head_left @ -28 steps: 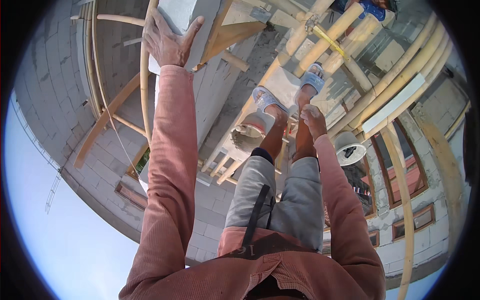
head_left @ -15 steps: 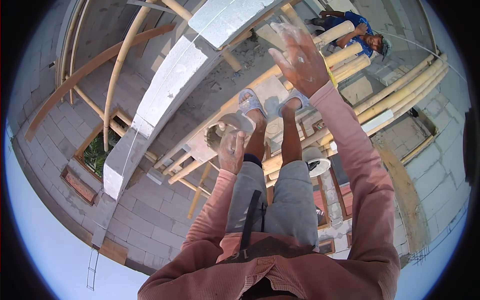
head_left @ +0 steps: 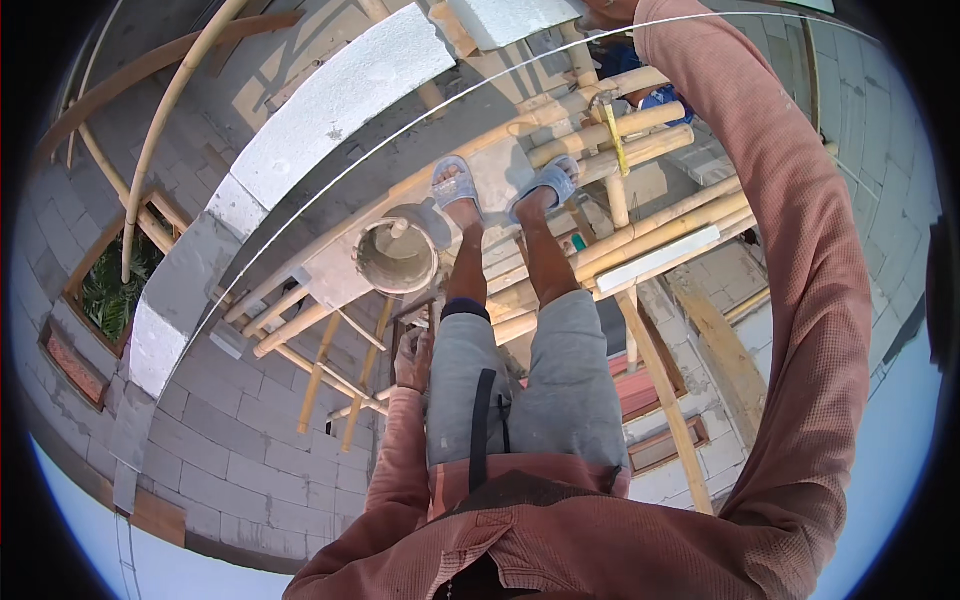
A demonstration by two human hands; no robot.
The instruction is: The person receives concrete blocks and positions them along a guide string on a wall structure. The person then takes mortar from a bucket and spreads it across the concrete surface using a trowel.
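Note:
My left hand (head_left: 412,360) hangs beside my left thigh with its fingers curled closed; what they hold, if anything, is hidden. Stretched out to the top edge, my right hand (head_left: 608,10) is cut off by the picture, and its fingers are too dark and cropped to read. Next to it lies a pale block (head_left: 510,20) at the top of the wall. A white string (head_left: 400,135) runs in a curve beside the row of light blocks (head_left: 345,105). Grey mortar fills part of a bucket (head_left: 430,268) standing left of my feet.
My sandalled feet stand on a board (head_left: 495,170) among bamboo poles (head_left: 640,145). A narrow yellow tool (head_left: 617,140) rests across the poles. Beyond them, a person in blue (head_left: 660,97) is mostly hidden. A slanting wooden pole (head_left: 665,400) stands right of my legs.
My right hand has gone up to the top edge. The left has dropped from over the bucket to my thigh. The string, earlier over the blocks, now bows to their right.

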